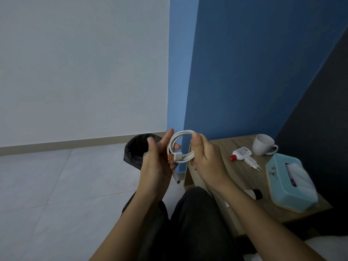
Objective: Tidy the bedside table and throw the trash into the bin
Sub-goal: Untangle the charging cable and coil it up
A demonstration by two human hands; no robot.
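Head view showed both forearms raised: right grip (207,153) pinched the coiled white charging cable (181,146) at its top, left grip (156,161) fingers curled through the loop (orange-tipped plug), between bin (136,147) and surface (235,174).

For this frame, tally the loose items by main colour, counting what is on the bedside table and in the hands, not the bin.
White: 4 (cable held by left hand and right hand, mug, charger plug, red-capped bottle)
Teal: 1 (tissue box)
Black and white: 1 (item partly hidden behind the right forearm)
Total: 6
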